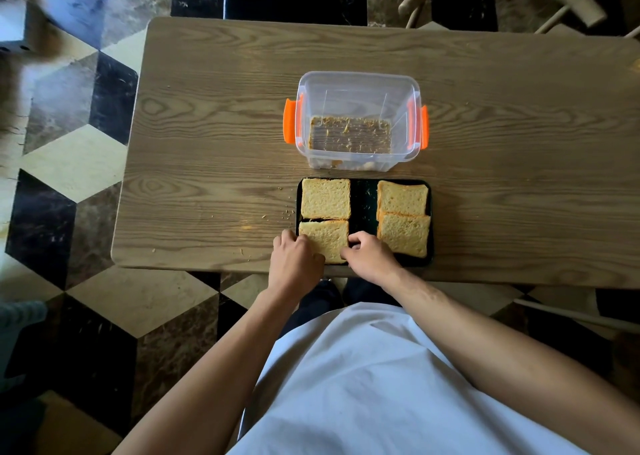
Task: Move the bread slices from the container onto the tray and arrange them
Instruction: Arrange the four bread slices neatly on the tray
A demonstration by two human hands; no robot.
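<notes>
Between both hands (332, 257), near-left bread slice (327, 238) on tray (363, 198).

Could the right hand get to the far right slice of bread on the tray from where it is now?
Probably yes. The right hand rests at the near left slice, and the far right slice lies uncovered on the tray. Nothing stands between them; only the near right slice lies flat along the way.

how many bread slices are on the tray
4 on the black tray: far-left slice, near-left slice between both hands, far-right slice, near-right slice. None visibly stacked.
</notes>
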